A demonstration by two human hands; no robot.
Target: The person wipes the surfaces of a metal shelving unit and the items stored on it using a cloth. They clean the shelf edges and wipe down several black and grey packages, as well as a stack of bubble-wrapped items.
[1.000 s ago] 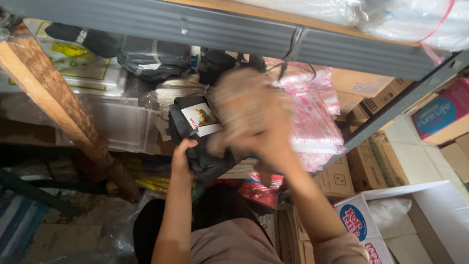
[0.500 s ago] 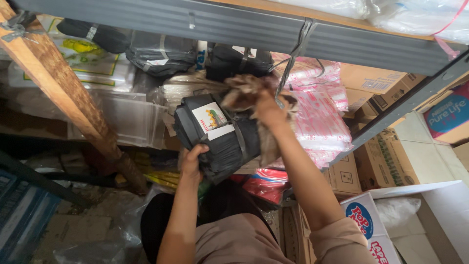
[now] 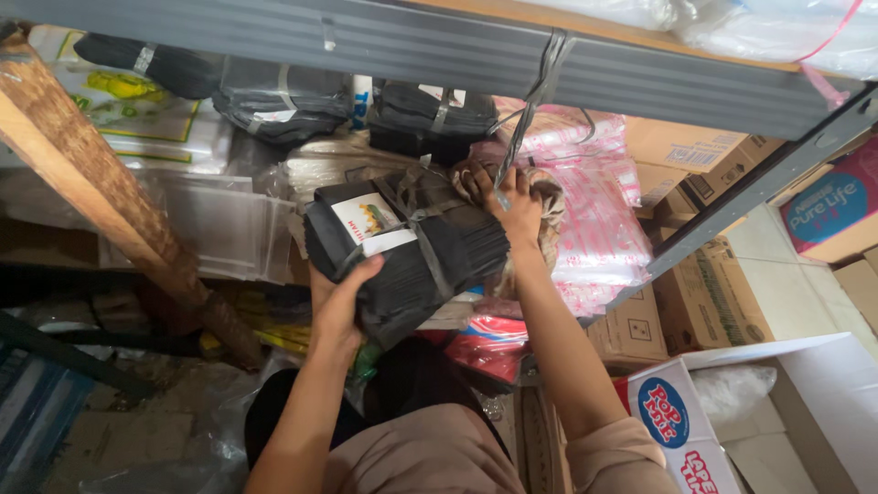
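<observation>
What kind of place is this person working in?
Probably a shop's stockroom: a metal shelf rack crammed with strapped black bundles, pink plastic packs and stacked cardboard cartons.

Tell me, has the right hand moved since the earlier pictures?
Yes. The right hand has gone from in front of the black bundle toward the pink plastic bags, deeper into the shelf, beside the strap hanging from the grey beam.

Cramped storeroom, stuff everywhere.
Grey metal shelf rail (image 3: 412, 46) overhead, a wooden post (image 3: 101, 192) leaning left, cardboard boxes (image 3: 704, 302) over pale tiled floor (image 3: 777, 274).
</observation>
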